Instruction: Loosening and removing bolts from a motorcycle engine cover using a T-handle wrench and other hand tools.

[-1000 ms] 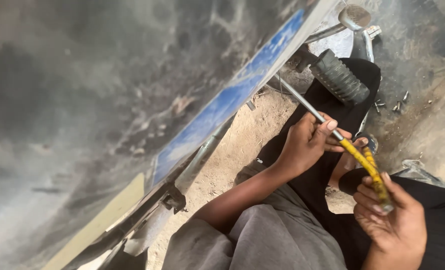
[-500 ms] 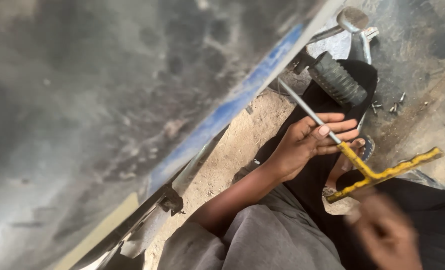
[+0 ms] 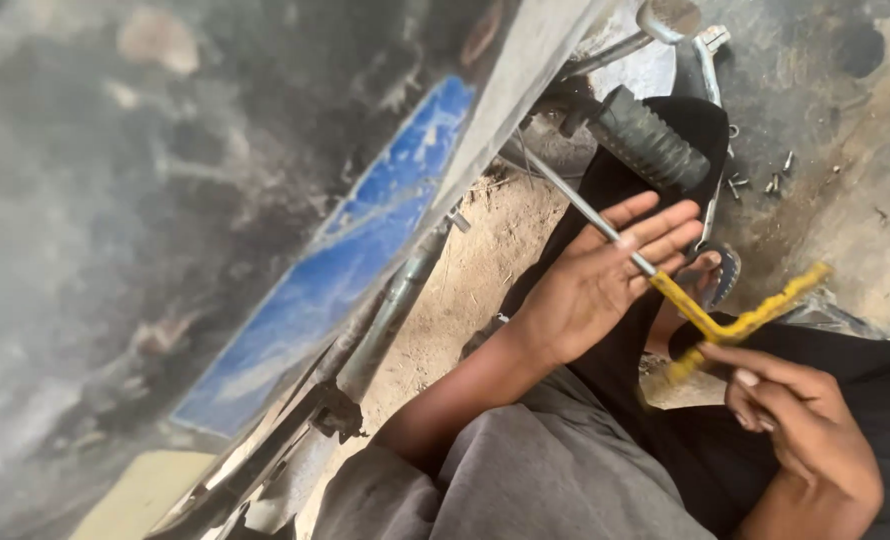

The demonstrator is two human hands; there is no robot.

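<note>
Yellow-handled T-shaped wrench with a long bare steel shaft [image 3: 700, 315] runs slantwise from the underside of the dusty grey-and-blue machine body [image 3: 365, 250] down toward the lap, socket end lost near the ribbed black rubber footpeg [image 3: 650, 140]. Left hand [image 3: 595, 275] lies open and flat, fingers spread, palm up against the shaft just above where steel meets yellow, cradling rather than gripping. Right hand [image 3: 800, 425] hangs loosely curled, fingertips just beside the lower arm of the yellow crossbar; contact too blurred to tell, and the handle itself smeared as if spinning. Likely stiff and fairly light, all metal under a hard plastic coat; smooth shaft slippery, good only as a guide or bearing surface. Best purchase on the yellow crossbar, one arm either side of the stem, where leverage is greatest. Small loose screws [image 3: 765, 185] scattered on the stained concrete floor [image 3: 865, 230] near the footpeg, well apart from both hands. Grey trousers [image 3: 525, 480] and dark cloth fill the lower edge of the view.
</note>
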